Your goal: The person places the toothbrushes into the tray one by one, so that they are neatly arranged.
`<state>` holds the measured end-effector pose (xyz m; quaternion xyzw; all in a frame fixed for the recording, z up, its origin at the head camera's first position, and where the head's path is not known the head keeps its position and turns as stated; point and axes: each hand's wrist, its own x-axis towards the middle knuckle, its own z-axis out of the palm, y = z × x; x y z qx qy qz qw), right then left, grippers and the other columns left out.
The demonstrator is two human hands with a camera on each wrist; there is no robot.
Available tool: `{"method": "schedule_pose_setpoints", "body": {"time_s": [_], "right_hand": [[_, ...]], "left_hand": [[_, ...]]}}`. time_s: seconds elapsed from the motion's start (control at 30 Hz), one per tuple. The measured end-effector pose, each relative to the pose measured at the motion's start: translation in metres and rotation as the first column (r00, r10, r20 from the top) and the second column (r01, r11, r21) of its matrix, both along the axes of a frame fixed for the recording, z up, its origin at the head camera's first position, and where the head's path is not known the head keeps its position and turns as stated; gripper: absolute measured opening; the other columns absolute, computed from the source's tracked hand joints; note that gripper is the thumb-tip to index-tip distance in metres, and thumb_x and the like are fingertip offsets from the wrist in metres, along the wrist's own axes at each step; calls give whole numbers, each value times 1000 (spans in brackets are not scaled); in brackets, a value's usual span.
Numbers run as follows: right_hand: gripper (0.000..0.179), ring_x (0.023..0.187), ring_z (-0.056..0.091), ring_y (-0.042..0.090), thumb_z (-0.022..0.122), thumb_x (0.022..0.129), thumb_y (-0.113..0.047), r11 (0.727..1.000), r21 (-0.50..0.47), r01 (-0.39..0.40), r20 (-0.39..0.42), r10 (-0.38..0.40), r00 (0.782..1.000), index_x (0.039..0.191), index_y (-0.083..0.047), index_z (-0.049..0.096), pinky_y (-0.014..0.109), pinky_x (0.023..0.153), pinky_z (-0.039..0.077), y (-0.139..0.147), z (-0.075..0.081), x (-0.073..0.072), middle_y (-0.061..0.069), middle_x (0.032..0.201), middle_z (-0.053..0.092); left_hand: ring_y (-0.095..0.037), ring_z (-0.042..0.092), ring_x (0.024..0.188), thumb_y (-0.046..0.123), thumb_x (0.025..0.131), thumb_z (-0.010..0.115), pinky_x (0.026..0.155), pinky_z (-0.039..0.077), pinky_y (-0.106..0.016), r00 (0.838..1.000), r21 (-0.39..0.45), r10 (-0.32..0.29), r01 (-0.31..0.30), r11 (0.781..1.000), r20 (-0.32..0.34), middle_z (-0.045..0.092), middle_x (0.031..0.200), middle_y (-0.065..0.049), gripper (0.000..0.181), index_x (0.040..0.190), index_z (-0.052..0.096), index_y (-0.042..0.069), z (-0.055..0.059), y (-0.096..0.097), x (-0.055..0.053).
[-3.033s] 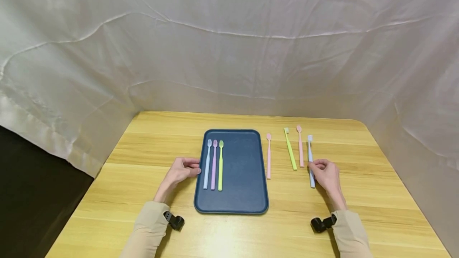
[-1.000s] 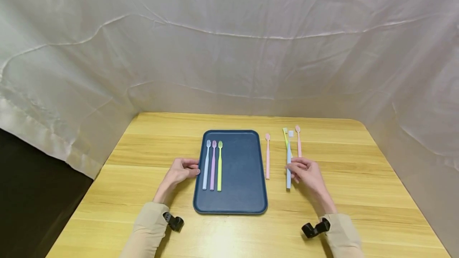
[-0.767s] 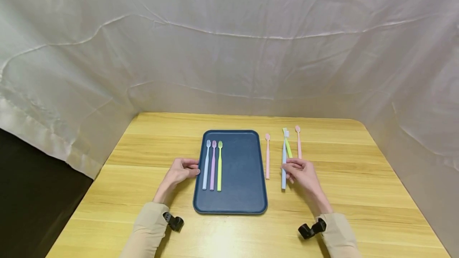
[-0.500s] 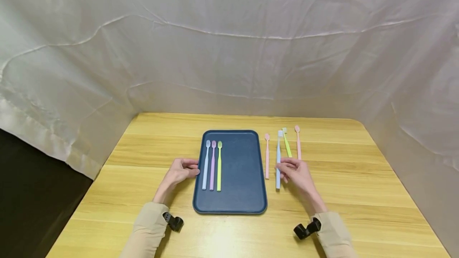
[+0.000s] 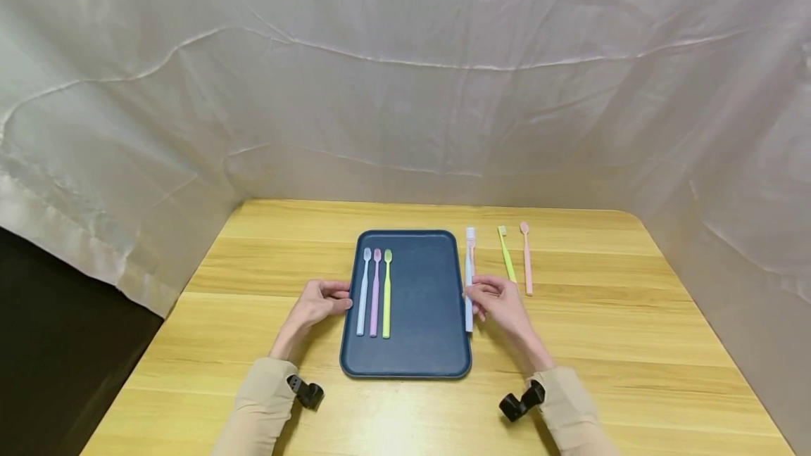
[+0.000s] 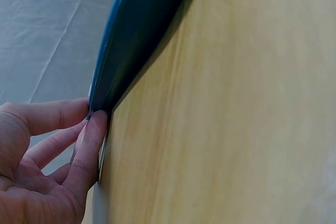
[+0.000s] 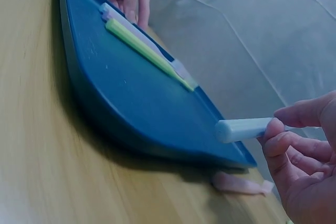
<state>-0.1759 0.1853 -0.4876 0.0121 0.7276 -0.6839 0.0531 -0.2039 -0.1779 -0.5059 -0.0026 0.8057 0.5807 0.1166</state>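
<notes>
A light blue toothbrush (image 5: pixel 469 270) is pinched by its handle between the thumb and fingers of my right hand (image 5: pixel 505 305). It hangs above the right rim of the dark blue tray (image 5: pixel 426 301), bristle end away from me. At the tray's left rim, my left hand (image 5: pixel 320 305) grips the edge with thumb and index finger (image 6: pixel 55 115). A blue toothbrush (image 5: pixel 363 301), a purple toothbrush (image 5: pixel 374 301) and a yellow-green toothbrush (image 5: pixel 387 301) lie side by side on the tray's left half. Mostly hidden under the held one is a pink toothbrush (image 7: pixel 239 183) on the table.
Farther right on the wooden table (image 5: pixel 633 336) lie a second yellow-green toothbrush (image 5: pixel 508 259), slightly slanted, and another pink toothbrush (image 5: pixel 527 262). A grey cloth (image 5: pixel 405 90) hangs behind and along the sides of the table.
My right hand has gripped the blue toothbrush at the far right, lifted it and carried it left, past the others, to the tray's right rim. The left hand stays at the tray.
</notes>
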Motion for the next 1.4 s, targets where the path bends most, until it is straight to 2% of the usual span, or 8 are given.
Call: {"method": "schedule_pose_setpoints", "body": {"time_s": [0.23, 0.63, 1.07, 1.4], "right_hand": [[33, 53, 55, 5, 65, 94, -1, 1000, 21, -23, -31, 24, 999, 122, 15, 57, 18, 48, 44, -17, -1, -5, 3, 81, 71], [35, 48, 50, 5, 66, 93, -2, 998, 31, -52, -25, 53, 998, 122, 14, 57, 18, 46, 41, -40, -4, -9, 2, 73, 65], [34, 45, 46, 5, 65, 94, -2, 994, 78, -70, -63, 75, 995, 123, 12, 57, 19, 44, 38, -56, -6, -15, -2, 67, 61], [38, 47, 47, 7, 68, 94, -7, 993, 72, -89, -42, 92, 995, 125, 10, 58, 20, 46, 39, -66, -6, -18, -1, 68, 61]], "left_hand": [[-9, 65, 82, -4, 83, 71, 72, 55, -17, 1000, 17, 8, -8, 1000, 12, 73, 103, -24, 43, 123, 63, -15, 1, 1, 0], [-8, 65, 80, -3, 82, 72, 72, 54, -17, 1000, 13, 10, -11, 1000, 3, 73, 102, -24, 42, 122, 64, -15, 1, 1, 1], [-8, 65, 80, -3, 83, 72, 71, 54, -16, 1000, 13, -9, 9, 1000, -9, 72, 103, -28, 43, 123, 63, -17, 3, 1, 3], [-8, 65, 80, -4, 82, 72, 71, 55, -18, 1000, 18, 0, -1, 1000, 5, 73, 101, -24, 43, 123, 63, -16, 2, 1, 1]]}}
